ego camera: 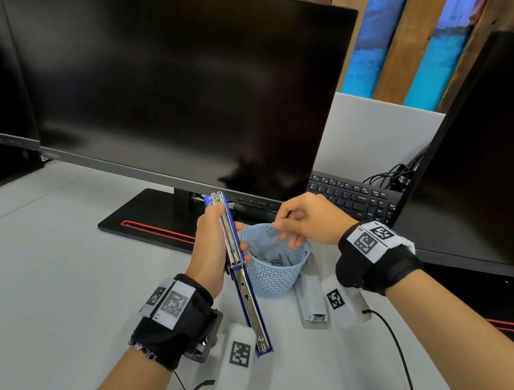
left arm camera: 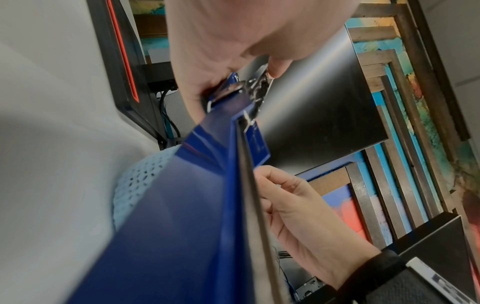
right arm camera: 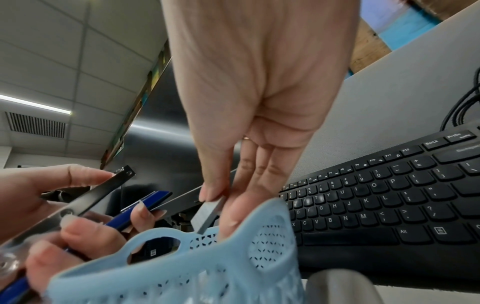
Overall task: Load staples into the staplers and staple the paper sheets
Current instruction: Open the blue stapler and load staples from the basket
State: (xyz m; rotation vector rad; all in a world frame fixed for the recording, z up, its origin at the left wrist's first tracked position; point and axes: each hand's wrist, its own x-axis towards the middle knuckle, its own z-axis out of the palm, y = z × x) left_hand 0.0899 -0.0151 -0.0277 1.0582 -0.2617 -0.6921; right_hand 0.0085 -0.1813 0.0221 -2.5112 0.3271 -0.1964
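Your left hand [ego camera: 211, 248] grips one blue stapler [ego camera: 237, 271], swung open above the desk [ego camera: 34, 259]. Your right hand [ego camera: 304, 218] pinches one strip of staples [right arm camera: 207, 214] over the single light-blue basket [ego camera: 269, 275]. A second, white stapler [ego camera: 312, 292] lies beside the basket. Three dark monitors [ego camera: 166, 77] and one keyboard [ego camera: 350, 195] stand behind.

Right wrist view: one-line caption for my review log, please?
Right hand pinches a staple strip above the light blue basket while the left hand holds the opened blue stapler.
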